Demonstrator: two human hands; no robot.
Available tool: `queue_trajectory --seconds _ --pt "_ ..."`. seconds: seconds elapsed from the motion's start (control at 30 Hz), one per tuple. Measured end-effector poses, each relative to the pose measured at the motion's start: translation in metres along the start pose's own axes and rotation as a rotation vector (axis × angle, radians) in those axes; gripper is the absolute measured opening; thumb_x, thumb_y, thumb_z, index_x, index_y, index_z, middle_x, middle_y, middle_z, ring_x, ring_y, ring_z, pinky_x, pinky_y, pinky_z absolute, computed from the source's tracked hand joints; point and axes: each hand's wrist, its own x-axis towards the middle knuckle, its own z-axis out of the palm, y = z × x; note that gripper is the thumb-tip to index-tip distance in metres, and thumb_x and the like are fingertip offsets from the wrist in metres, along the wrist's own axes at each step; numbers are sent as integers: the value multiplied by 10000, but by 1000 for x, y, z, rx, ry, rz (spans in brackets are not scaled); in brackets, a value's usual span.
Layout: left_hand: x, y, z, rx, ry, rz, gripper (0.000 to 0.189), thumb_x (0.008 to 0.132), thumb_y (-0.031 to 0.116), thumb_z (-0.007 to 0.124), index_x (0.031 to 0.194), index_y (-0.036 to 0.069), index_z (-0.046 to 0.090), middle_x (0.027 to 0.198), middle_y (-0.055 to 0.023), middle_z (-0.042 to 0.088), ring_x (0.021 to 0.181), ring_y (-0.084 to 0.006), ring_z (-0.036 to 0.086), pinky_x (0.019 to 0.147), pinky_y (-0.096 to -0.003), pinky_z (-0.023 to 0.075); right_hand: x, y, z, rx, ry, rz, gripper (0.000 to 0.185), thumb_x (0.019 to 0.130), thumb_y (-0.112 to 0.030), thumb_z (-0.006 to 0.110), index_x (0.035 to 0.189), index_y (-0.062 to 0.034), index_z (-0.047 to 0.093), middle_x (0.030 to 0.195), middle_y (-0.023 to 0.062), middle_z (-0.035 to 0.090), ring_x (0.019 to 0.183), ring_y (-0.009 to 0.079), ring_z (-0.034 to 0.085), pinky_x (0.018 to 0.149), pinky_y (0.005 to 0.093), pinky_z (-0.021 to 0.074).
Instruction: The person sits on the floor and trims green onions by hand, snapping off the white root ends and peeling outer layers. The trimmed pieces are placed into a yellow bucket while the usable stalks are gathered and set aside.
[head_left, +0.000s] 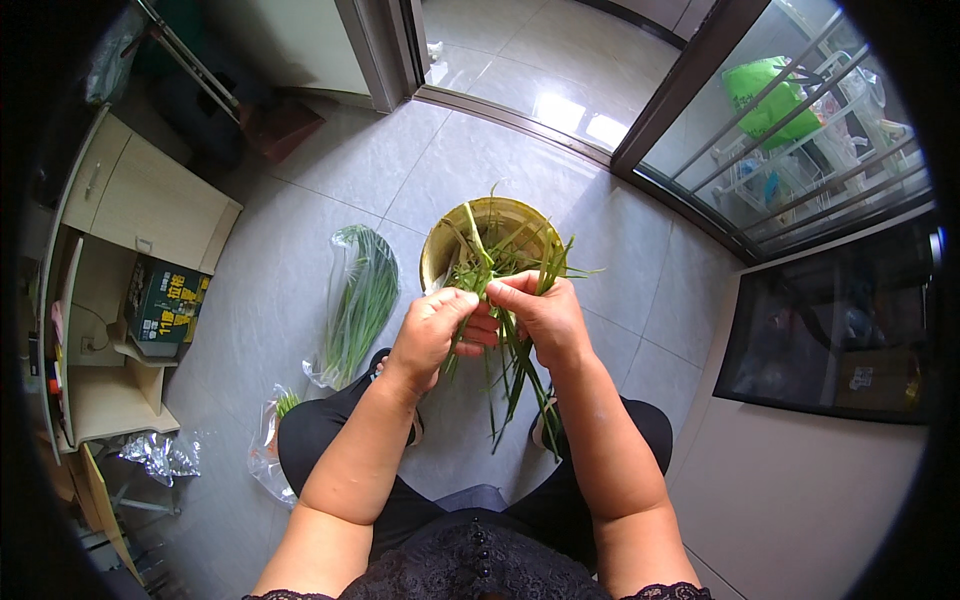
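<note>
My left hand (436, 330) and my right hand (546, 315) meet in front of me, at the near rim of a yellowish bucket (431, 251). Between them is a bunch of long, thin green leaves (516, 375), which look like garlic chives. Part of the bunch hangs below my right hand, with its tips towards the floor. My left thumb and fingers pinch a pale stalk (477, 238) that sticks up over the bucket. Loose trimmed leaves (510, 247) lie inside the bucket. My hands hide its near side.
On the tiled floor at left lies a clear plastic bag of long greens (364, 300). A second clear bag (262, 450) rests by my left knee. A wooden desk (157, 195) stands further left, a dustpan (277, 124) behind it. A dark-glass cabinet (825, 330) is at right.
</note>
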Motion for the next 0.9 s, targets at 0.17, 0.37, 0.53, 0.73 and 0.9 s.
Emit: queue_trajectory --seconds 0.17,0.37,0.53,0.73,0.9 --pt "8 -6 -5 86 174 244 223 898 209 565 969 7 629 829 -18 608 742 -92 544 687 -234 456 -3 6 3 114 14 48 191 790 -226 706 809 -45 647 540 -53 484 422 43 363 411 218 307" --pt "10 -9 -8 89 127 295 215 858 127 617 1037 8 601 889 -26 613 832 -99 543 766 -245 440 -4 14 9 85 -49 5 214 810 -246 682 828 -33 673 605 -35 553 427 46 409 383 202 316" --pt "9 -6 -10 -369 43 61 160 832 88 634 967 13 595 901 -55 621 829 -138 582 734 -275 468 -4 20 12 84 -69 43 228 840 -266 646 854 -40 666 584 -21 549 424 46 396 385 200 304" --pt "12 -7 -16 -474 13 40 152 852 108 582 983 33 563 898 -75 632 819 -180 612 760 -325 488 -2 17 11 78 127 82 379 884 -368 545 629 -88 532 564 27 560 393 77 405 352 236 309" --pt "14 -7 -19 -516 149 95 120 847 83 599 951 41 559 878 -89 632 798 -181 620 736 -309 502 -5 12 11 -133 47 -75 226 811 -232 666 733 -30 603 595 4 562 411 44 400 365 215 308"
